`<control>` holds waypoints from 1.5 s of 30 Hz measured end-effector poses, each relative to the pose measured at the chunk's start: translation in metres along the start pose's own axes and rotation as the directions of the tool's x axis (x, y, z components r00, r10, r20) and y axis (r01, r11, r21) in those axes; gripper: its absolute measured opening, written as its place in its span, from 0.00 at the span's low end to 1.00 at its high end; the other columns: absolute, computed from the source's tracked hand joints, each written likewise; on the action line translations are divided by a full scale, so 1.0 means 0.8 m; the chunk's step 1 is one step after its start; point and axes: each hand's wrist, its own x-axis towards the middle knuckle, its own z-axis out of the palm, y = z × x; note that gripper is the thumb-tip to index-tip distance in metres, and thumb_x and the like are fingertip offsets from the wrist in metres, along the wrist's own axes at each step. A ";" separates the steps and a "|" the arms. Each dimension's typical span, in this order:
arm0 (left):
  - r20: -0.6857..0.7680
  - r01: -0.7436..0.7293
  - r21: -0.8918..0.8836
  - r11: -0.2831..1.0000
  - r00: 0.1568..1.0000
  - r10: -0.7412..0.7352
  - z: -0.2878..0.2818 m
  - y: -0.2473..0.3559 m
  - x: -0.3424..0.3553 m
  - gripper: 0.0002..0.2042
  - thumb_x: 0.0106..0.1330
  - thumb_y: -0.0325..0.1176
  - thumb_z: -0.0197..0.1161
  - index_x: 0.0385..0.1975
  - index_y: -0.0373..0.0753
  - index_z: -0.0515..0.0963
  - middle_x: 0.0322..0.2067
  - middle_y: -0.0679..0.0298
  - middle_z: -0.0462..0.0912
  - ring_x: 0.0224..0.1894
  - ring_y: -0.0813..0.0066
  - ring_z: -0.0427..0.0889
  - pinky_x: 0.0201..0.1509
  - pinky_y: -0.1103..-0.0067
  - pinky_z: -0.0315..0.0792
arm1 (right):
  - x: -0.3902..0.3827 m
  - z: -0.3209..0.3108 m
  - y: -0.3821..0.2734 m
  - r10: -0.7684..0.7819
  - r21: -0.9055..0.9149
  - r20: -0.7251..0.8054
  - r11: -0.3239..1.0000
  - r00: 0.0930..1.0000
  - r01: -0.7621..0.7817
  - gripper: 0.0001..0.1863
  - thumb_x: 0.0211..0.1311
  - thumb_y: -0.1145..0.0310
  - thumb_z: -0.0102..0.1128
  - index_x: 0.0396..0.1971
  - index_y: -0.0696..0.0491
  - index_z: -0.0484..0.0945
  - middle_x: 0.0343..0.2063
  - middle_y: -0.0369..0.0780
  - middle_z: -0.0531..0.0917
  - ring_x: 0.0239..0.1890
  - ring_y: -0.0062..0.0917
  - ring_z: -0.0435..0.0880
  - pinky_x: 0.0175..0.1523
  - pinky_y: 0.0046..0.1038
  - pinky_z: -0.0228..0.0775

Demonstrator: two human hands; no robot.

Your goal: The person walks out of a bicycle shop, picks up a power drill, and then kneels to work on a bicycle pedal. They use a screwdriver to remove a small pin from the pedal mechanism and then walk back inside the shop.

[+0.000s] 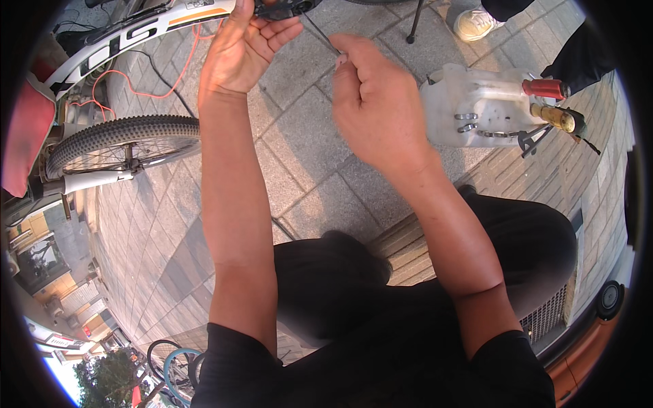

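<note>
At the top edge, my left hand is turned palm up with its fingers curled against a black bicycle part. The upper end of that part is cut off by the picture's edge. To the right, my right hand pinches a thin dark rod between thumb and index finger. The rod slants up and left, its far end meeting the black part. Whether it is a hex key or a stiff cable I cannot tell. Beside my left hand runs the white, black and orange bicycle frame.
A knobby bicycle wheel lies left of my forearm, near an orange cord. At the right sits a cut-open translucent jug holding small metal pieces and a red-handled tool. Another person's shoe stands on the paving behind it.
</note>
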 end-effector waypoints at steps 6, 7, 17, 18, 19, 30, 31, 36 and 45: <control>0.025 -0.057 0.067 0.996 0.998 0.055 -0.020 0.000 -0.001 0.24 0.76 0.53 0.57 0.53 0.35 0.77 0.48 0.53 0.86 0.53 0.57 0.86 0.62 0.62 0.81 | 0.016 -0.017 0.003 0.318 0.682 0.715 -0.119 0.623 -0.722 0.12 0.73 0.70 0.52 0.51 0.54 0.77 0.20 0.29 0.71 0.13 0.16 0.63 0.16 0.22 0.58; 0.010 -0.062 0.073 0.995 0.998 0.061 -0.018 -0.001 0.000 0.24 0.76 0.53 0.58 0.53 0.35 0.77 0.48 0.53 0.86 0.53 0.57 0.86 0.62 0.62 0.81 | 0.017 -0.015 0.005 0.280 0.669 0.742 -0.250 0.610 -0.699 0.12 0.74 0.67 0.52 0.51 0.53 0.77 0.19 0.28 0.67 0.13 0.15 0.60 0.14 0.20 0.54; 0.006 -0.006 -0.038 0.999 1.000 0.007 0.000 -0.009 0.006 0.23 0.77 0.53 0.55 0.51 0.36 0.82 0.42 0.56 0.90 0.44 0.61 0.90 0.54 0.61 0.83 | 0.011 -0.013 0.003 0.484 0.735 0.586 0.020 0.649 -0.678 0.14 0.72 0.68 0.58 0.54 0.52 0.77 0.21 0.31 0.73 0.15 0.15 0.66 0.15 0.22 0.58; 0.008 -0.007 -0.019 1.000 1.000 0.007 0.002 -0.007 0.007 0.24 0.77 0.53 0.55 0.51 0.36 0.82 0.42 0.56 0.90 0.44 0.61 0.90 0.53 0.62 0.83 | 0.013 -0.012 0.002 0.531 0.717 0.502 0.186 0.683 -0.672 0.14 0.71 0.68 0.58 0.54 0.52 0.79 0.21 0.33 0.76 0.15 0.16 0.70 0.17 0.24 0.63; 0.000 -0.016 0.017 1.000 1.000 0.016 0.003 -0.004 0.008 0.23 0.77 0.53 0.56 0.51 0.37 0.82 0.42 0.57 0.90 0.44 0.62 0.90 0.52 0.62 0.83 | 0.013 -0.008 0.003 0.507 0.670 0.345 0.456 0.790 -0.586 0.14 0.71 0.68 0.58 0.54 0.53 0.80 0.22 0.36 0.78 0.17 0.19 0.74 0.20 0.26 0.67; -0.036 -0.039 0.042 0.998 0.999 0.041 0.023 0.008 0.001 0.20 0.77 0.50 0.57 0.50 0.39 0.82 0.44 0.59 0.89 0.47 0.64 0.89 0.54 0.65 0.83 | 0.020 -0.007 0.000 0.456 0.642 0.436 0.447 0.776 -0.623 0.15 0.74 0.70 0.53 0.56 0.52 0.82 0.20 0.28 0.71 0.15 0.11 0.64 0.17 0.19 0.55; -0.034 -0.042 0.026 0.999 0.999 0.043 0.024 0.006 0.001 0.19 0.77 0.49 0.56 0.51 0.39 0.82 0.44 0.59 0.89 0.47 0.64 0.89 0.55 0.64 0.82 | 0.022 -0.009 0.003 0.441 0.687 0.536 0.267 0.720 -0.675 0.15 0.75 0.70 0.52 0.56 0.51 0.81 0.19 0.28 0.69 0.14 0.11 0.62 0.16 0.19 0.53; 0.004 -0.036 -0.032 0.999 0.999 0.036 0.015 -0.001 0.006 0.19 0.78 0.48 0.55 0.52 0.39 0.81 0.47 0.58 0.89 0.48 0.64 0.89 0.57 0.63 0.82 | 0.018 0.000 0.023 0.120 0.601 0.774 -0.448 0.621 -0.662 0.16 0.78 0.67 0.47 0.59 0.48 0.75 0.18 0.27 0.60 0.13 0.11 0.54 0.14 0.17 0.49; -0.017 -0.109 0.092 0.990 0.994 0.111 0.000 -0.002 0.012 0.23 0.75 0.52 0.60 0.52 0.36 0.77 0.47 0.57 0.85 0.54 0.57 0.85 0.61 0.62 0.81 | 0.019 -0.006 -0.008 0.563 0.690 0.426 0.305 0.708 -0.657 0.15 0.74 0.69 0.54 0.57 0.51 0.80 0.20 0.26 0.69 0.15 0.10 0.63 0.16 0.19 0.53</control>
